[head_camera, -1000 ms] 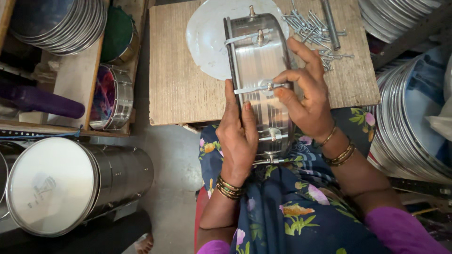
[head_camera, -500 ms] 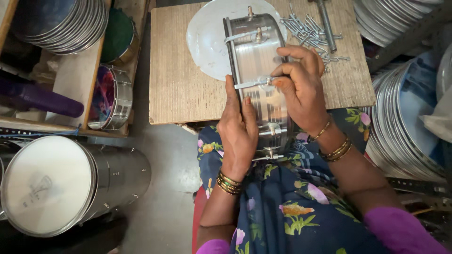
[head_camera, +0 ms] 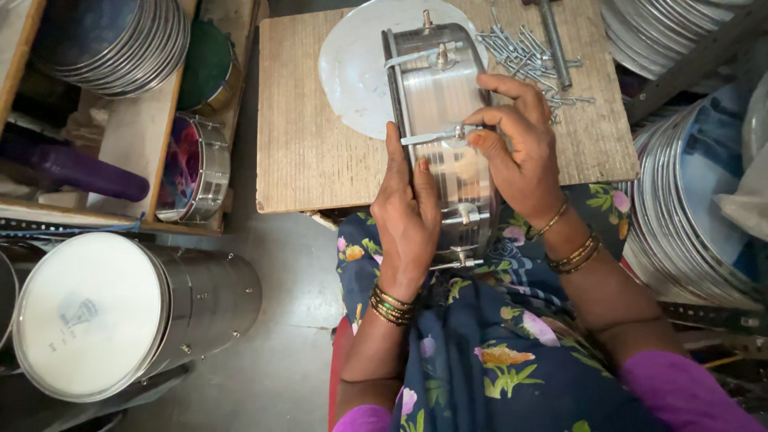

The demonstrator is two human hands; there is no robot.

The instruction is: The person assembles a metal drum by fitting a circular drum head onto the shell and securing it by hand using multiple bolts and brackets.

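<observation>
A shiny steel drum shell (head_camera: 438, 96) stands on edge, resting between the wooden table (head_camera: 304, 152) and my lap. My left hand (head_camera: 406, 216) grips its left rim and side, fingers flat on the metal. My right hand (head_camera: 520, 144) pinches a small tuning screw (head_camera: 459, 132) at the end of a metal hook strap (head_camera: 428, 138) across the shell. Another strap and screw (head_camera: 438, 56) sit higher on the shell. A white drum skin disc (head_camera: 356, 68) lies on the table behind the shell.
A pile of loose metal hooks and screws (head_camera: 524, 56) and a metal rod tool (head_camera: 554, 44) lie on the table's far right. Stacked steel rings (head_camera: 688, 216) stand right, more rings (head_camera: 112, 48) top left. A finished drum (head_camera: 120, 312) lies bottom left; a small colourful drum (head_camera: 192, 164) sits on the shelf.
My right hand's fingers have closed in on the screw at the strap's end. The shell and my left hand have stayed nearly still.
</observation>
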